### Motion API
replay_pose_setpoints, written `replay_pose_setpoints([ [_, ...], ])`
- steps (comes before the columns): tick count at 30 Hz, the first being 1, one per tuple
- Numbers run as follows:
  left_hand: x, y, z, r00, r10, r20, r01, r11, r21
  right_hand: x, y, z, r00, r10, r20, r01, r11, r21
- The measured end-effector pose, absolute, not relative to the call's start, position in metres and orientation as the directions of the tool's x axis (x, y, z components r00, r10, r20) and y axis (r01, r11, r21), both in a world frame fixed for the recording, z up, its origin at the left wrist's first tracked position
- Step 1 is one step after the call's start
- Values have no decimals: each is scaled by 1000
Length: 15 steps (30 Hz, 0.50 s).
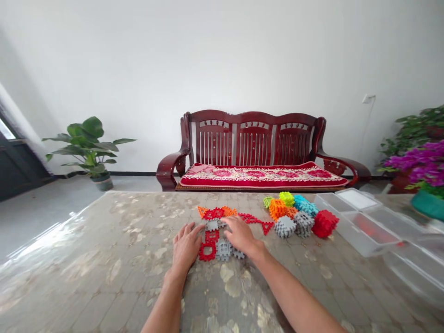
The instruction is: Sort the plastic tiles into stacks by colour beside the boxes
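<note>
Flat interlocking plastic tiles lie on the table in front of me. My left hand (186,245) rests flat with fingers stretched toward a grey tile (211,225) and beside red tiles (208,249). My right hand (240,235) lies palm down over grey tiles (225,249), fingers curved onto the grey tile near the top. Red and orange tiles (217,212) lie just beyond both hands, and red triangle tiles (258,221) run off to the right.
Assembled cubes in orange, green, blue, grey and red (301,215) stand at the right. Clear plastic boxes (360,226) sit further right. The patterned table (104,259) has a glossy cover. Behind are a wooden bench (255,152) and potted plants (90,148).
</note>
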State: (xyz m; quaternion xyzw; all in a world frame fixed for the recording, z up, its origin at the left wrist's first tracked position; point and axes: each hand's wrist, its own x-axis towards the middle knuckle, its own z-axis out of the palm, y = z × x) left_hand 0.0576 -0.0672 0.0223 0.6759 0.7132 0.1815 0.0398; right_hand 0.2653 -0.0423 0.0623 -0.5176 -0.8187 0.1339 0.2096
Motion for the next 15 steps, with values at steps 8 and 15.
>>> replay_pose_setpoints([
  [8,58,-66,21,-44,983,178,949,-14,315,235,-24,57,-506,846,171,808,534,-251],
  [15,57,-65,19,2,982,191,942,-66,330,252,-24,64,-363,913,184,846,406,-345],
])
